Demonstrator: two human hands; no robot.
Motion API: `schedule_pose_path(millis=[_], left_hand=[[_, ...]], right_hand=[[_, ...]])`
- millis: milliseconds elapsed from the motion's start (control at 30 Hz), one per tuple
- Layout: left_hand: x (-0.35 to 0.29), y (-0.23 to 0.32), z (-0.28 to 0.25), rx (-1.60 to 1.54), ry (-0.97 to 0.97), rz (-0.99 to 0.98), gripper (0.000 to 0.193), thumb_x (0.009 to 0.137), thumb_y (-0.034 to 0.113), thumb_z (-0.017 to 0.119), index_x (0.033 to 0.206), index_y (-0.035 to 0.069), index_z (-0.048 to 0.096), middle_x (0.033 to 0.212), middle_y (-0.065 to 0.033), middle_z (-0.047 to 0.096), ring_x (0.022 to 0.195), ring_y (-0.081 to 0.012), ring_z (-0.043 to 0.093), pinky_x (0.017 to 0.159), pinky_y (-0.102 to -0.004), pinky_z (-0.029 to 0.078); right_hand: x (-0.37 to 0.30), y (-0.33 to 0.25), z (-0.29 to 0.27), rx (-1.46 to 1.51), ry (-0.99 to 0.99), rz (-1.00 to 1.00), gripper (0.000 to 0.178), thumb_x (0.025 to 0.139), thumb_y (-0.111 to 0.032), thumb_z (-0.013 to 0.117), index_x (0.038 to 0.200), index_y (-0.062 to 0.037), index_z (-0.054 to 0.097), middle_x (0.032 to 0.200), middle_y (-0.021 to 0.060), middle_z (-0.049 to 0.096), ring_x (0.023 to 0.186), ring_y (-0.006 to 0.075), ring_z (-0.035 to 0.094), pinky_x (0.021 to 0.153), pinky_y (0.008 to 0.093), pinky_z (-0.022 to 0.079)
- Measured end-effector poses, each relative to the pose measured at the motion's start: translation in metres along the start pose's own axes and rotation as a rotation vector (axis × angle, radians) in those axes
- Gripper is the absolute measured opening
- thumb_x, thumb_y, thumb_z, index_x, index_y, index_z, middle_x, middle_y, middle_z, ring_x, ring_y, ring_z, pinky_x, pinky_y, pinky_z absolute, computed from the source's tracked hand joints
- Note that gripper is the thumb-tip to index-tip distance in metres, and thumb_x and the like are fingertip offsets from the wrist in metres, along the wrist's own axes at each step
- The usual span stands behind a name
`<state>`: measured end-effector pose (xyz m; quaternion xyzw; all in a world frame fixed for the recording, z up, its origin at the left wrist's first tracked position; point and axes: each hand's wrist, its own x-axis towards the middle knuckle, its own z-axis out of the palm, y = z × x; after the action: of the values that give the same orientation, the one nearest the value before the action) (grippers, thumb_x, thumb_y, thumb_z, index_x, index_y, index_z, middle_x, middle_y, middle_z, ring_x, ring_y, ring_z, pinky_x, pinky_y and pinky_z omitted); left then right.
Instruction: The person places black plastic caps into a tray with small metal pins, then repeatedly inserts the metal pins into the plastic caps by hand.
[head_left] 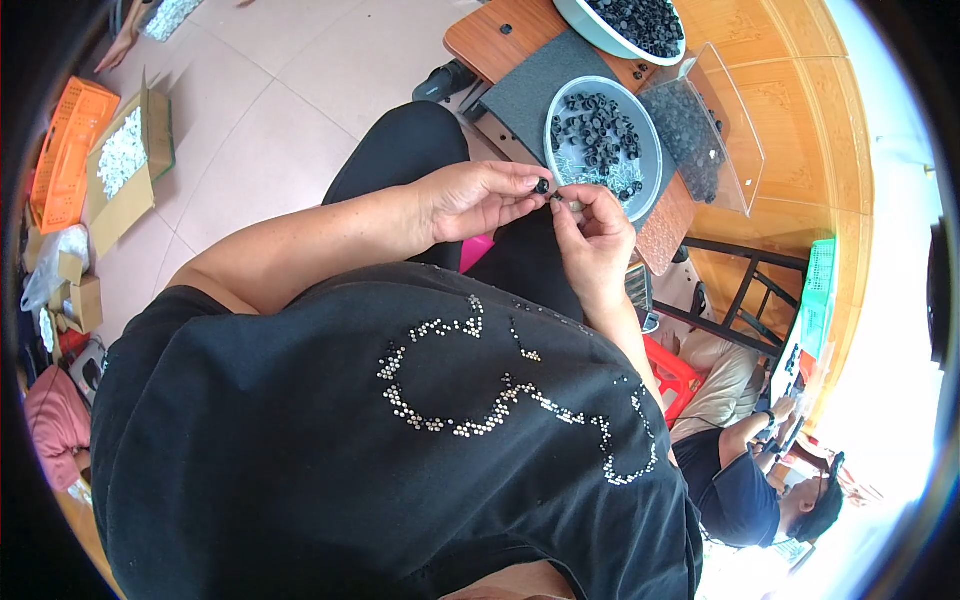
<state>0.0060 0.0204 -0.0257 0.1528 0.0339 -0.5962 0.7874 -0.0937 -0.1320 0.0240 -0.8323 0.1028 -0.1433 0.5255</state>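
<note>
My left hand (470, 203) pinches a small round black plastic part (542, 186) between thumb and fingers. Close beside it, my right hand (597, 235) is closed in a pinch on a tiny dark piece (557, 197), too small to make out. The two pieces are near each other; whether they touch I cannot tell. Just beyond my right hand stands a pale round basin (655, 175), with many loose black plastic parts (597, 130) and a spread of small silvery pieces like screws (580, 172) inside.
A second basin (580, 25) heaped with black parts stands farther back, beside a clear plastic bin (745, 150). On the floor at left are an open carton (160, 135) of white pieces and an orange crate (70, 150). Another person (740, 490) sits at right near a red stool (670, 375).
</note>
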Motion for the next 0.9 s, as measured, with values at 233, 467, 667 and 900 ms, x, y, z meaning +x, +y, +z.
schedule_pose_path(millis=[233,467,667,900], left_hand=[[0.0,-0.001,-0.001,0.032,-0.022,0.014,0.029,0.09,0.008,0.055,0.118,-0.002,0.052,0.105,-0.0097,0.059,0.095,-0.0127,0.06,0.087,-0.0211,0.05],[-0.003,0.0,0.007,0.083,0.023,0.034,0.03,0.09,0.007,0.056,0.118,-0.002,0.053,0.107,-0.009,0.059,0.095,-0.0123,0.06,0.088,-0.0212,0.05],[-0.005,0.001,0.013,0.143,0.034,0.046,0.03,0.09,0.006,0.055,0.119,-0.002,0.053,0.107,-0.009,0.059,0.097,-0.0118,0.059,0.091,-0.0216,0.049],[-0.004,0.0,0.013,0.17,0.024,0.088,0.028,0.091,0.007,0.054,0.117,-0.001,0.054,0.105,-0.008,0.06,0.097,-0.0112,0.058,0.09,-0.0213,0.049]], right_hand=[[0.001,-0.005,0.004,-0.105,0.0,-0.14,0.015,0.075,0.006,0.065,0.089,0.0009,0.064,0.086,0.0075,0.062,0.064,0.0078,0.057,0.057,0.0201,0.046],[0.001,-0.009,0.006,-0.136,0.009,-0.097,0.014,0.076,0.004,0.068,0.089,0.0003,0.064,0.083,0.005,0.062,0.064,0.0059,0.055,0.056,0.0194,0.045],[-0.004,-0.001,0.006,0.073,0.023,0.063,0.014,0.079,0.001,0.069,0.089,-0.0026,0.061,0.079,-0.0036,0.06,0.067,-0.0005,0.048,0.055,0.0155,0.038],[-0.007,-0.006,0.01,0.146,0.07,0.112,0.014,0.079,0.001,0.069,0.091,-0.0019,0.062,0.08,-0.0017,0.063,0.062,-0.0014,0.045,0.053,0.0147,0.036]])
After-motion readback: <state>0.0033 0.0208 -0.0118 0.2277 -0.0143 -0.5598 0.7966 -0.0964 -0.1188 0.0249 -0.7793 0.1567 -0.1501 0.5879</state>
